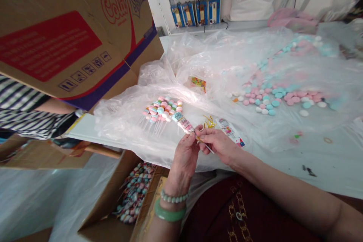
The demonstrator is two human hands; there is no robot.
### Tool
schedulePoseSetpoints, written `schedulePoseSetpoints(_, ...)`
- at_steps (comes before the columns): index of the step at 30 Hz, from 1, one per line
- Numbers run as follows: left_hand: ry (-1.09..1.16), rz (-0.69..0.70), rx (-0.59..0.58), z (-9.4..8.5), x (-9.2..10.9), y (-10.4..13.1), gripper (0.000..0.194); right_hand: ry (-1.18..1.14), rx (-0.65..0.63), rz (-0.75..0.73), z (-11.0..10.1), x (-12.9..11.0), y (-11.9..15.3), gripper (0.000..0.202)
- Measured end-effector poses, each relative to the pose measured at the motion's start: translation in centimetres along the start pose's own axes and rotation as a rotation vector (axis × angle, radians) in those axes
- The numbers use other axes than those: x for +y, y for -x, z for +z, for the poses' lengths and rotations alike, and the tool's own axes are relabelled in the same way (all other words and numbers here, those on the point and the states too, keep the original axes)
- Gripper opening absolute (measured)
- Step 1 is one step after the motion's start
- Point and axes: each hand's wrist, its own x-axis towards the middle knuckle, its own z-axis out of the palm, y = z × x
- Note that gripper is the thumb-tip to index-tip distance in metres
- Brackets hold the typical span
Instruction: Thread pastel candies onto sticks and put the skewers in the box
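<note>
A small printed wrapper (183,122) with a white stick extends between my hands over the table's front edge. My left hand (187,151) pinches the wrapper's lower end, its fingers closed. My right hand (217,143) is closed on the stick area just beside it, the two hands touching. Gold twist ties (209,121) lie just beyond the fingers. A flat printed bag (230,132) lies behind my right hand. To the left, a bunch of pink, blue and white candies on sticks (163,109) rests on the plastic sheet.
Loose pastel candies (275,102) are spread on the right under clear plastic (212,56). A large cardboard box (70,26) stands at the left, beside a person's striped sleeve (22,102). Below the table, an open box (104,193) holds many stick candies. Shelves are behind.
</note>
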Motion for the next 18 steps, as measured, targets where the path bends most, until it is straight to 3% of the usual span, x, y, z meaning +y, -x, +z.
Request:
schedulePoseSetpoints(2, -0.004, 0.014, 0.086, -0.1, 0.1, 0.1, 0.02, 0.255, 0.168, -0.229, -0.2, 0.0, 0.2, 0.01)
schedulePoseSetpoints(4, -0.043, -0.009, 0.073, 0.0, 0.1, 0.4, 0.02, 0.333, 0.228, -0.319, -0.4, -0.5, 0.4, 0.013)
schedulePoseSetpoints(7, -0.081, -0.177, -0.112, 0.9, -0.5, 1.0, 0.027, 0.178, -0.013, -0.093, -0.2, -1.2, 0.4, 0.026)
schedulePoseSetpoints(9, -0.138, -0.194, -0.152, 1.4, -1.3, 1.2, 0.032, 0.103, -0.048, 0.002, 0.1, -1.3, 0.3, 0.023)
schedulePoseSetpoints(11, -0.304, -0.051, -0.05, 1.5, -2.1, 1.0, 0.028, 0.15, 0.156, -0.093, 0.6, -1.1, -0.1, 0.018)
schedulePoseSetpoints(13, -0.516, 0.163, 0.114, 1.3, -2.6, 0.6, 0.018, 0.32, 0.422, -0.259, 1.1, -0.8, -0.8, 0.02)
schedulePoseSetpoints(15, -0.671, 0.335, 0.249, 0.8, -2.7, 0.3, 0.013, 0.5, 0.588, -0.357, 1.5, -0.8, -1.5, 0.023)
schedulePoseSetpoints(16, -0.72, 0.395, 0.289, 0.6, -2.7, 0.3, 0.014, 0.555, 0.602, -0.371, 1.6, -1.0, -1.9, 0.023)
schedulePoseSetpoints(18, -0.788, 0.477, 0.333, 0.1, -2.2, 0.4, 0.011, 0.585, 0.47, -0.373, 1.1, -1.6, -2.3, 0.022)
